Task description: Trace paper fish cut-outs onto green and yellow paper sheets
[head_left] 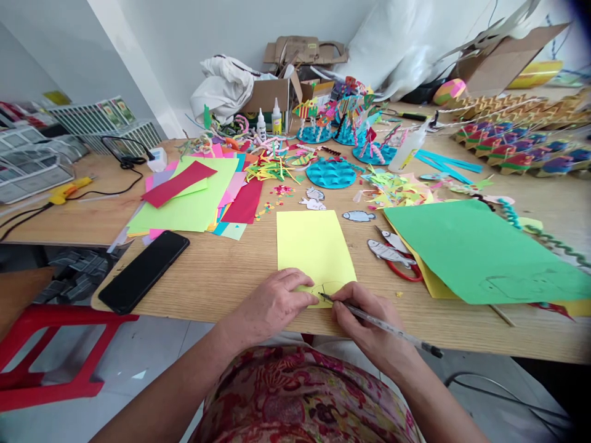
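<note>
A sheet of yellow paper (314, 243) lies on the wooden table in front of me, with a small line drawing near its front edge. My left hand (279, 301) rests flat on the paper's lower left, fingers stretched beside the drawing. In my right hand (369, 317) is a clear-barrelled pen (392, 330), gripped near the tip, which points at the drawn lines. Beyond the sheet lie fish cutouts, one of them a grey-blue fish (359, 216). To the right, red-handled scissors (406, 271) lie partly under more fish cutouts (390, 251).
A large green sheet (484, 249) covers the right side. A black phone (144, 272) lies at the left edge near stacked coloured paper (194, 194). Paper scraps (401, 187), a blue scalloped disc (331, 173) and glue bottles (410, 146) stand farther back. A red stool (87, 369) is below left.
</note>
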{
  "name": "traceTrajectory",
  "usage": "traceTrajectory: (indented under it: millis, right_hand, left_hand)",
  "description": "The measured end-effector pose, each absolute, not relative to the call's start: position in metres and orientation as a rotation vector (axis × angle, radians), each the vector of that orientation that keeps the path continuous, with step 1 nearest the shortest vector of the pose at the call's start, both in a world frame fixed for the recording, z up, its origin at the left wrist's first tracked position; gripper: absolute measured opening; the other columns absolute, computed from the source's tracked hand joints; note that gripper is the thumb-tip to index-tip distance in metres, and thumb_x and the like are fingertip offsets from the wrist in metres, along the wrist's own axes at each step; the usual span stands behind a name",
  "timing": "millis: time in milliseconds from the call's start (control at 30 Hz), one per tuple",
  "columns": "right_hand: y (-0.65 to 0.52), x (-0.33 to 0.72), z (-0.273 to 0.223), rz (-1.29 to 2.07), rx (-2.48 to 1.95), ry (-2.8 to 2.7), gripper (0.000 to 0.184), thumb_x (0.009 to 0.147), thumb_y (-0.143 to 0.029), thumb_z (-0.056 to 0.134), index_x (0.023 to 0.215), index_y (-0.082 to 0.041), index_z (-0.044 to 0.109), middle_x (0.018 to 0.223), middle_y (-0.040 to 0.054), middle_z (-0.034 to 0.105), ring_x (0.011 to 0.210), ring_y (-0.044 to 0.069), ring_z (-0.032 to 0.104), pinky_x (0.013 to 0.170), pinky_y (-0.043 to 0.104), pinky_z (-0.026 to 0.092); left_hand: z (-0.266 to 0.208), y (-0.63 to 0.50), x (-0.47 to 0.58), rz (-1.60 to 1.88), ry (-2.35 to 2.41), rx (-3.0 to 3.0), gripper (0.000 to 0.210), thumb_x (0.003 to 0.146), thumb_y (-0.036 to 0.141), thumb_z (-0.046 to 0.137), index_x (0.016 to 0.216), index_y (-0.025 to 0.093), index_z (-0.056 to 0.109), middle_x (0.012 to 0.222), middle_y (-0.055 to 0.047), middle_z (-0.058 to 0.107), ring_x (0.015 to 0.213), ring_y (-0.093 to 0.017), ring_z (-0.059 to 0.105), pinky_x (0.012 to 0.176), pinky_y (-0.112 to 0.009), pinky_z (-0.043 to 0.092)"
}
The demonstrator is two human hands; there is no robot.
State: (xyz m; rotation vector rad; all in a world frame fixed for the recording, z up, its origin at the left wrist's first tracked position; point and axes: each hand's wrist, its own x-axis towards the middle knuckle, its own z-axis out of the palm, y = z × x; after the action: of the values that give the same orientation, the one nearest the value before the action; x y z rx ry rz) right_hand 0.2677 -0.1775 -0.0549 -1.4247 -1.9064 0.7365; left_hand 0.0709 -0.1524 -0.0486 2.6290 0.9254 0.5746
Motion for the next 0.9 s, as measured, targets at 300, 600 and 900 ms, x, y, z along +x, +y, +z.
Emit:
traceTrajectory:
  millis: [300, 600, 900]
  right_hand:
    - [-0.1771, 0.2677, -0.0564, 0.748, -1.441, -1.893, 0.010, 0.079, -0.024, 0.048, 0.071, -0.020, 0.053, 0.052, -0.0030, 0.057, 0.045, 0.011, 0.048, 0.043, 0.021, 0.033]
    - [-0.1771, 0.2671, -0.0539, 0.741, -1.422, -1.909, 0.010, 0.079, -0.023, 0.047, 0.072, -0.020, 0.053, 0.052, -0.0032, 0.056, 0.044, 0.010, 0.046, 0.043, 0.021, 0.032]
    - [-0.1762, 0.2668, -0.0531, 0.745, -1.409, -1.906, 0.011, 0.079, -0.023, 0.047, 0.071, -0.020, 0.053, 0.051, -0.0040, 0.054, 0.043, 0.010, 0.045, 0.043, 0.021, 0.031]
  left_hand:
    - [-0.0489, -0.1524, 0.0708, 0.576, 0.914, 2.633, 0.018, 0.087, 0.013, 0.052, 0.098, 0.016, 0.065, 0.107, -0.007, 0.059, 0.104, -0.018, 0.051, 0.092, -0.032, 0.045]
    - [-0.0479, -0.1521, 0.0711, 0.583, 0.918, 2.634, 0.018, 0.087, 0.013, 0.052, 0.097, 0.016, 0.066, 0.106, -0.007, 0.059, 0.104, -0.018, 0.051, 0.092, -0.032, 0.044]
    - [-0.0502, -0.1522, 0.0704, 0.584, 0.918, 2.628, 0.018, 0.088, 0.014, 0.051, 0.098, 0.018, 0.065, 0.107, -0.006, 0.059, 0.105, -0.018, 0.050, 0.092, -0.032, 0.045]
